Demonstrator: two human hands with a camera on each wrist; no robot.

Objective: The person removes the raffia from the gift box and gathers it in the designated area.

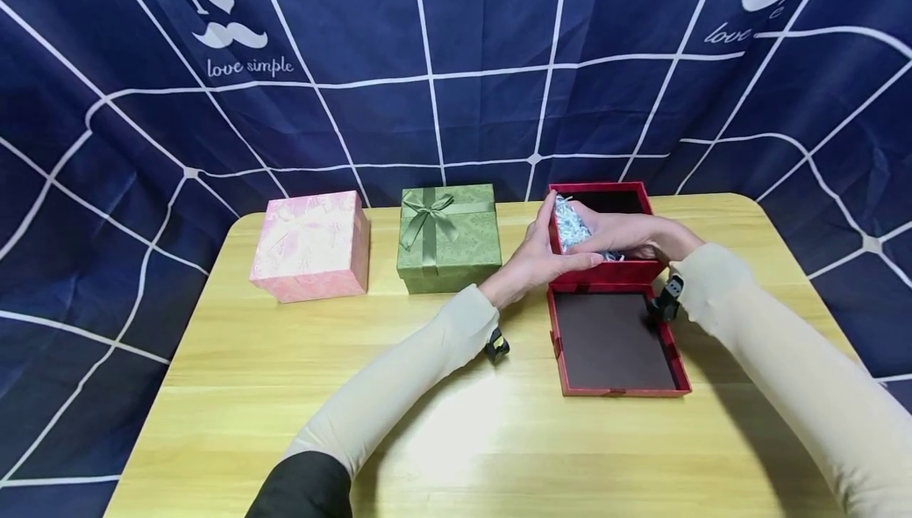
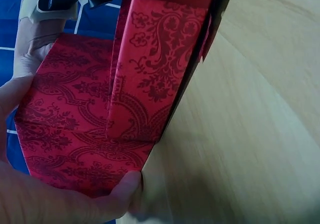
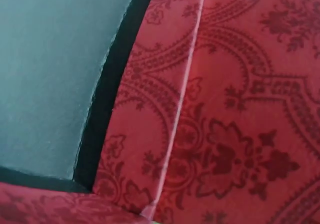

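Observation:
In the head view, a red patterned gift box [image 1: 608,272] stands at the right, with its lid [image 1: 616,340] folded down toward the front, dark inside. My left hand [image 1: 534,260] holds the box at its front left corner, thumb along the front edge, fingers at the left wall. Pale blue shredded paper [image 1: 568,225] lies in the left part of the box. My right hand [image 1: 627,234] reaches in over the rim and grips the paper between thumb and fingers; some fingertips are hidden. The left wrist view shows my left thumb [image 2: 125,186] against the box's red wall [image 2: 75,104].
A green gift box [image 1: 456,241] with a bow stands left of the red one. Farther left is a pink gift box [image 1: 309,249]. All stand along the back of the wooden table [image 1: 427,423], before a dark blue cloth [image 1: 484,122] with white lines.

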